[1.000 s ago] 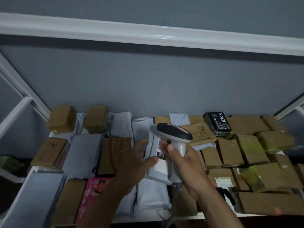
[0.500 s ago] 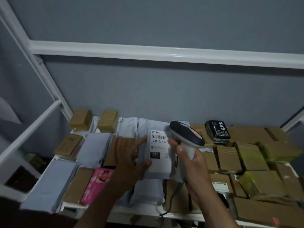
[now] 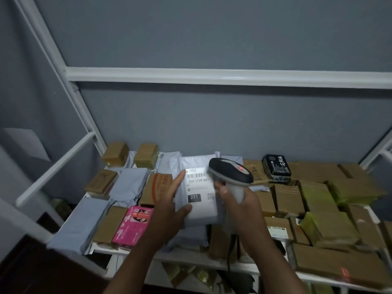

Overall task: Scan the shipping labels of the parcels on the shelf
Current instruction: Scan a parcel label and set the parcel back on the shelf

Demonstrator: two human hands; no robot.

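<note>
My left hand (image 3: 169,205) holds a white poly-bag parcel (image 3: 201,213) tilted up above the shelf, thumb on its front and fingers along its left edge. Its shipping label (image 3: 199,187) faces me and reads 231-239-K01, with a black 231 box. My right hand (image 3: 239,205) grips the handle of a white and black barcode scanner (image 3: 231,172), whose head sits just right of the label's top. A red light shows on the scanner head. Its cable hangs down past the shelf's front edge.
The white metal shelf (image 3: 191,258) is packed with brown cardboard boxes (image 3: 288,198), grey poly bags (image 3: 129,183), a pink box (image 3: 133,227), a black packet (image 3: 276,167) and yellow-green wrapped parcels (image 3: 331,228). White rack posts (image 3: 55,166) stand left and right; a grey wall lies behind.
My left hand has lifted the white parcel and turned its label fully toward me. The scanner has moved to the label's right side. My view has tilted down and left.
</note>
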